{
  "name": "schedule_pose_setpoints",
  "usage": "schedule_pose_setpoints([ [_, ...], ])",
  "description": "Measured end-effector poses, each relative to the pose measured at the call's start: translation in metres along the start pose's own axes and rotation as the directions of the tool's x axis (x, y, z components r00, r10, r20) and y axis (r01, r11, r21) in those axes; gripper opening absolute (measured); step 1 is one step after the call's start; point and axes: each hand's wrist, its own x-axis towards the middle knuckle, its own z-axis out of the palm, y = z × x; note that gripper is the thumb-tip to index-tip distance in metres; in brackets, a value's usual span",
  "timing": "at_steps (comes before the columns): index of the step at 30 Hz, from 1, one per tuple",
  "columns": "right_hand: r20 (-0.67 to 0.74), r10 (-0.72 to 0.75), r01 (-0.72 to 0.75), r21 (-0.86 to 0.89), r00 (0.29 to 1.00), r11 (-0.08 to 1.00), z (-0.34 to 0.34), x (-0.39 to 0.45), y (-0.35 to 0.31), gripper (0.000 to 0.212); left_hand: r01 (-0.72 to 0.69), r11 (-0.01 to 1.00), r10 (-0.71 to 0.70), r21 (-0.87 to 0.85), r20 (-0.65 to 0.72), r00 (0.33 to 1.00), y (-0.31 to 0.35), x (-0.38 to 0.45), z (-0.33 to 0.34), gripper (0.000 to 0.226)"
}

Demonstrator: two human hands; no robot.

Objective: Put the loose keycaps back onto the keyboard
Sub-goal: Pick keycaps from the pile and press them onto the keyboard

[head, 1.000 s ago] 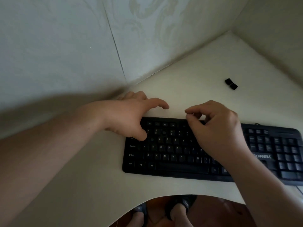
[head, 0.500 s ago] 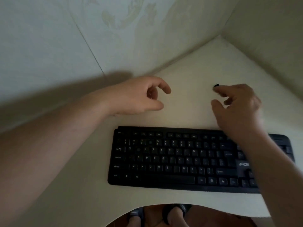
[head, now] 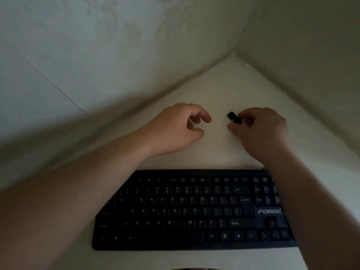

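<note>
Right hand (head: pixel 261 131) now pinching nearer keycap (head: pixel 237 120), left hand (head: pixel 179 127) still empty, fingers loosely curled

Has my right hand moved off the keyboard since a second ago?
Yes. The right hand left the keyboard and went away from it to the two loose keycaps behind.

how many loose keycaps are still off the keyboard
2. Both lie on the desk beyond the keyboard: one keycap lies free, the other keycap sits against it at the right hand fingertips. More could be hidden under that hand.
</note>
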Motion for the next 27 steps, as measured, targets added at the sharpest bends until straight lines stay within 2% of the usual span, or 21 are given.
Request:
schedule_pose_setpoints([
  [2, 0.016, -0.055, 0.055, -0.008, 0.998, 0.998, -0.002, -0.003, -0.002, 0.021, -0.015, 1.000, 0.015, -0.020, -0.010, 1.000, 0.001, 0.000, 0.003, 0.025],
  [4, -0.010, -0.111, 0.112, 0.061, 0.994, 0.992, -0.006, -0.014, -0.007, 0.014, -0.043, 0.997, 0.042, -0.062, -0.022, 0.999, 0.006, -0.001, 0.005, 0.024],
  [6, 0.002, -0.118, 0.113, 0.267, 0.993, 0.957, -0.010, -0.029, -0.015, 0.009, -0.072, 0.989, 0.070, -0.128, -0.017, 0.997, 0.010, -0.004, 0.004, 0.024],
  [7, 0.065, -0.096, 0.060, 0.419, 0.993, 0.906, -0.010, -0.036, -0.019, 0.010, -0.082, 0.984, 0.083, -0.161, 0.000, 0.997, 0.012, -0.005, 0.002, 0.026],
  [9, 0.232, -0.084, -0.101, 0.685, 0.969, 0.722, -0.008, -0.050, -0.026, 0.017, -0.108, 0.976, 0.117, -0.188, 0.038, 0.992, 0.014, -0.010, -0.003, 0.032],
  [11, 0.368, -0.079, -0.291, 0.834, 0.927, 0.470, -0.006, -0.060, -0.030, 0.020, -0.136, 0.970, 0.149, -0.202, 0.053, 0.987, 0.014, -0.016, -0.006, 0.033],
  [13, 0.480, -0.083, -0.452, 0.863, 0.873, 0.227, -0.005, -0.066, -0.034, 0.019, -0.152, 0.959, 0.171, -0.239, 0.062, 0.983, 0.014, -0.024, -0.009, 0.028],
  [15, 0.532, -0.101, -0.521, 0.845, 0.841, 0.118, -0.004, -0.071, -0.036, 0.021, -0.155, 0.952, 0.182, -0.265, 0.080, 0.980, 0.013, -0.030, -0.011, 0.026],
  [18, 0.551, -0.104, -0.546, 0.835, 0.828, 0.074, -0.002, -0.077, -0.039, 0.020, -0.151, 0.945, 0.184, -0.291, 0.088, 0.979, 0.008, -0.035, -0.013, 0.029],
  [27, 0.561, -0.110, -0.561, 0.827, 0.820, 0.036, -0.001, -0.086, -0.048, 0.012, -0.112, 0.940, 0.151, -0.324, 0.099, 0.984, 0.008, -0.044, -0.016, 0.028],
])
